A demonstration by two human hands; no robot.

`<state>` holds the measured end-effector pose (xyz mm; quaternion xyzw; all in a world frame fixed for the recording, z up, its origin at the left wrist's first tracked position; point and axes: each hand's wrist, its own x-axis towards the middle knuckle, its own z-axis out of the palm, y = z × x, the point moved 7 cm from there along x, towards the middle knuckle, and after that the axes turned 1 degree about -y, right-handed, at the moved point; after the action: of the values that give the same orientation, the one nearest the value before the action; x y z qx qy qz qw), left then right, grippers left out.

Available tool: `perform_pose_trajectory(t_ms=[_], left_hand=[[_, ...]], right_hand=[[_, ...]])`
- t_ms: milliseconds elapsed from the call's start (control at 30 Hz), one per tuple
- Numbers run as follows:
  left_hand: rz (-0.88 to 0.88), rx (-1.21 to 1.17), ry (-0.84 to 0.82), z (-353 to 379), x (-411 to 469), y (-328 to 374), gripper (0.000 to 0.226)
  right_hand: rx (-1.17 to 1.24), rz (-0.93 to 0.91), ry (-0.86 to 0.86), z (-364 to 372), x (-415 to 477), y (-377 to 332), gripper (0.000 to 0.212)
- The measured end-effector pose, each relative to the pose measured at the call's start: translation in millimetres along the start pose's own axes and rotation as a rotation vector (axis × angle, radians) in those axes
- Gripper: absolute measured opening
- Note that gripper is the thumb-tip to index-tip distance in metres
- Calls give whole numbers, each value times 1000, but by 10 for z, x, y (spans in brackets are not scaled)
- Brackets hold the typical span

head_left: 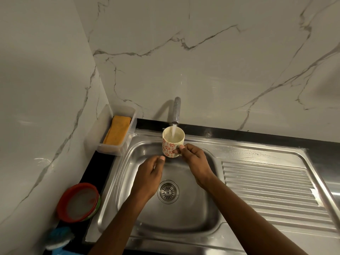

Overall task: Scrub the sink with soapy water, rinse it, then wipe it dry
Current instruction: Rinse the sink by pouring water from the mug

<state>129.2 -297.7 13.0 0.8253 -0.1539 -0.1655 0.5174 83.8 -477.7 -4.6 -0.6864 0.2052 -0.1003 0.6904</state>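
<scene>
Pinching the handle of a flower-patterned mug (171, 144), the right hand (195, 161) holds it upright under the running tap (176, 111). Just beside it the left hand (149, 173) hovers, loosely curled, empty. Beneath both lies the sink (184, 218), its drain (167, 191) between the wrists.

Steel sink (184, 218), mug (171, 146) filling under the tap (177, 111)
Shiny, with a strainer (167, 191) at its middle and a ribbed drainboard (266, 190) on the right; the flowered mug is upright over its back edge.
</scene>
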Motion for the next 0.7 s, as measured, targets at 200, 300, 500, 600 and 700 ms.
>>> perform_pose_trajectory(t_ms=[200, 300, 500, 600, 700], left_hand=[[2, 1, 2, 0, -1, 2, 35], [2, -3, -1, 11, -16, 16, 34], [-9, 3, 9, 20, -40, -6, 33], [-11, 1, 11, 10, -49, -11, 35], [-9, 1, 12, 1, -57, -11, 36]], right_hand=[[-3, 7, -6, -10, -10, -5, 30], [-5, 12, -8, -14, -17, -10, 31], [-4, 15, -2, -16, -23, -23, 31], [19, 13, -3, -10, -32, -22, 29], [23, 5, -6, -3, -44, -31, 30]])
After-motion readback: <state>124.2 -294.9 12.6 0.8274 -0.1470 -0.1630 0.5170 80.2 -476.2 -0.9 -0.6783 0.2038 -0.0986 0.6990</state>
